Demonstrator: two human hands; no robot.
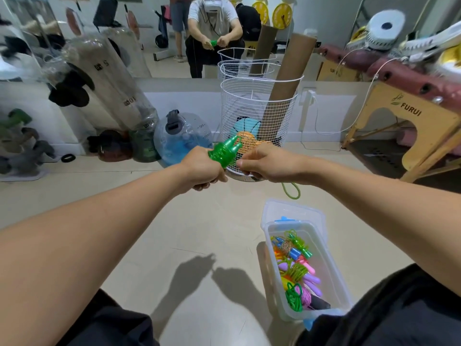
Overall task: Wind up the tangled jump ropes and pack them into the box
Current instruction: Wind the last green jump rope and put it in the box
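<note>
— So, where are the hands?

— Both are raised out in front, close together. The left hand point(203, 168) is curled tight round a pair of translucent green plastic jump-rope handles point(225, 150), whose tips stick up past the thumb. The right hand point(265, 162) sits just beside them, fingertips pinched at the base of the handles; I cannot make out exactly what it pinches there.

— And the rope itself?

— A loop of thin green cord point(291, 191) hangs down beneath the right wrist, above the pale tiled floor point(199, 226).

— The box?

— A clear rectangular plastic storage box point(331, 275) stands on the floor to the right, near the person's right knee, its lid point(294, 211) open and standing behind it. Inside lie several wound ropes: green, pink and orange coils with blue, purple, green and dark handles.

— Anything behind?

— A white wire-mesh basket point(259, 108) stands beyond the hands, holding brown cardboard tubes point(287, 81) and balls. A mirror on the wall reflects the person. A wooden folding massage bench point(414, 121) marked FURUI stands at the right.
</note>
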